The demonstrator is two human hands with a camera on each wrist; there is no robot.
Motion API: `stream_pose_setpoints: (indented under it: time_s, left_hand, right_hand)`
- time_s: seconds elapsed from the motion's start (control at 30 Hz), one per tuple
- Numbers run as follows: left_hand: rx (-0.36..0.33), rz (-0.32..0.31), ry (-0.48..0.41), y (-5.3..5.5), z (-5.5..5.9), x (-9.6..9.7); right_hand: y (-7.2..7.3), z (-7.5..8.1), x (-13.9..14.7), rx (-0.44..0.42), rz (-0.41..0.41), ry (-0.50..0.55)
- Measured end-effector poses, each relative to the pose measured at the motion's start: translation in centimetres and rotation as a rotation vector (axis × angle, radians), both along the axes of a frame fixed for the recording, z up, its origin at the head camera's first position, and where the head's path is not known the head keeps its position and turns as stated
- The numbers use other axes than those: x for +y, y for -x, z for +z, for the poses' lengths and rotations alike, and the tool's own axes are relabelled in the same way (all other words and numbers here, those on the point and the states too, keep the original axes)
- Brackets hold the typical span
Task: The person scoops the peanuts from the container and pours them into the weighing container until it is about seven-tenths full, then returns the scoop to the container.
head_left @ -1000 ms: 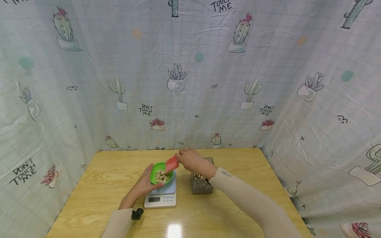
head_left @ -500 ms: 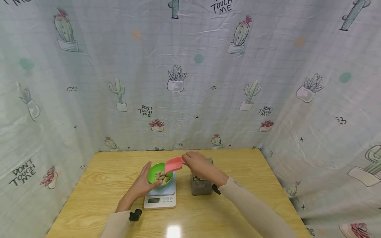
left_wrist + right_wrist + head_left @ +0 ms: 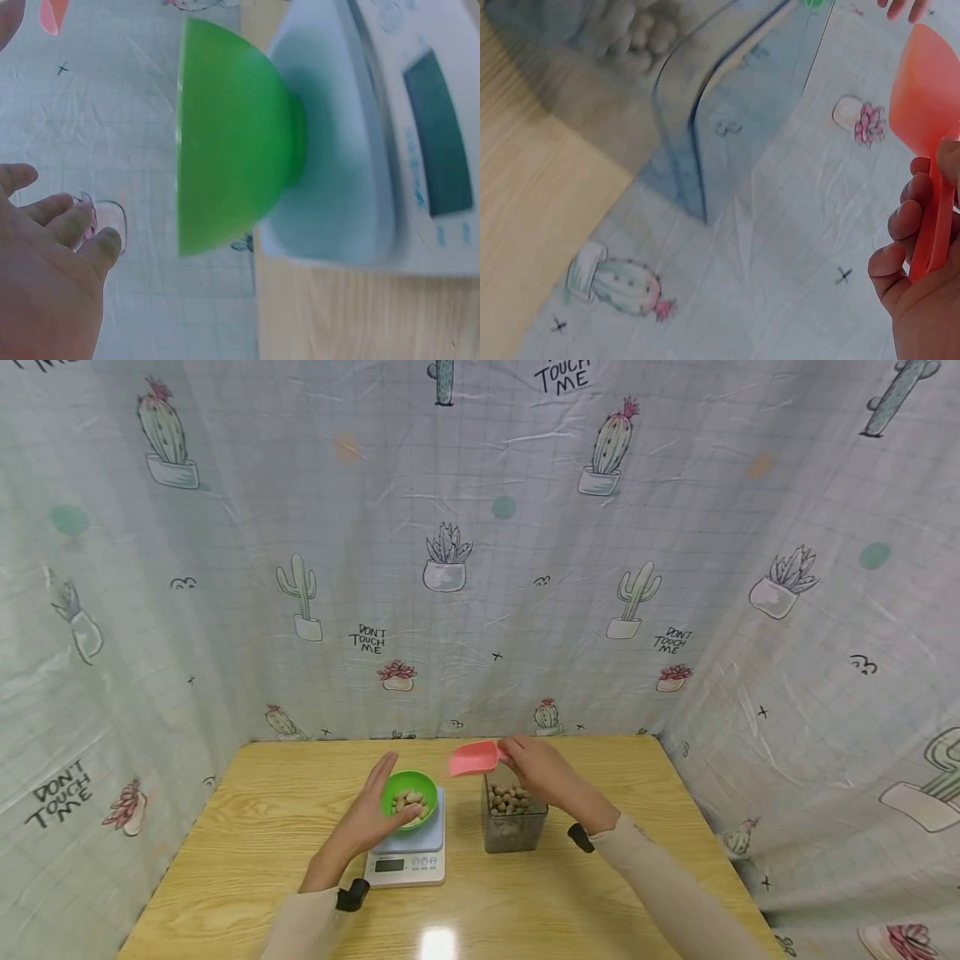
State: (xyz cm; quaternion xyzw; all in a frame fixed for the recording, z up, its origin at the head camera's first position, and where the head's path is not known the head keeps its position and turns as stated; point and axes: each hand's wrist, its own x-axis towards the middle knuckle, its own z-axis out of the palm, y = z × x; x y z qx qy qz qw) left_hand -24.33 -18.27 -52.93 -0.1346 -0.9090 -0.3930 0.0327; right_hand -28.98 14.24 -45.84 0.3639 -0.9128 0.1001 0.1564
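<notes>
A green bowl [image 3: 403, 781] holding tan, peanut-like pieces [image 3: 410, 803] stands on a white kitchen scale [image 3: 431, 876]. My left hand [image 3: 367, 819] is beside the bowl with its fingers spread; the left wrist view shows a gap between the hand [image 3: 49, 277] and the bowl [image 3: 232, 142]. My right hand [image 3: 542, 770] grips a pink-red scoop [image 3: 474, 759] by its handle, raised above the far left corner of a clear grey container [image 3: 516, 837]. Similar pieces [image 3: 508, 799] lie inside that container. In the right wrist view, fingers wrap round the handle of the scoop [image 3: 922, 97].
The scale and container stand apart on a light wooden table [image 3: 600, 860]. A patterned curtain [image 3: 480, 610] rises behind the table and along both sides. A dark wrist-worn camera [image 3: 352, 895] sits at the left sleeve.
My right hand has drawn the scoop away from over the bowl, rightward and up towards the container. My left fingers have come away from the bowl's rim.
</notes>
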Motion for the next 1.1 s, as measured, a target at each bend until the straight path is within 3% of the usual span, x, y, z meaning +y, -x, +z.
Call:
stream_pose_setpoints:
  time_s: [0.23, 0.43, 0.67, 0.83, 1.1]
  left_hand:
    - [-0.007, -0.042, -0.072, 0.2, 1.0, 1.9]
    - [0.020, -0.085, -0.074, 0.6, 1.7, 3.9]
    - [-0.006, -0.137, -0.054, 0.9, 2.2, 6.2]
    - [-0.026, -0.163, -0.056, 1.4, 2.0, 8.2]
    - [-0.081, -0.214, 0.000, 2.3, 0.5, 11.3]
  right_hand:
    - [-0.2, 0.6, 2.4, 0.038, -0.028, -0.007]
    - [-0.3, 0.7, 4.4, 0.060, -0.037, -0.014]
    - [-0.5, 0.1, 6.4, 0.100, -0.028, -0.007]
    - [-0.8, 0.1, 7.3, 0.121, -0.030, -0.045]
    - [-1.1, 0.7, 7.5, 0.188, -0.018, -0.219]
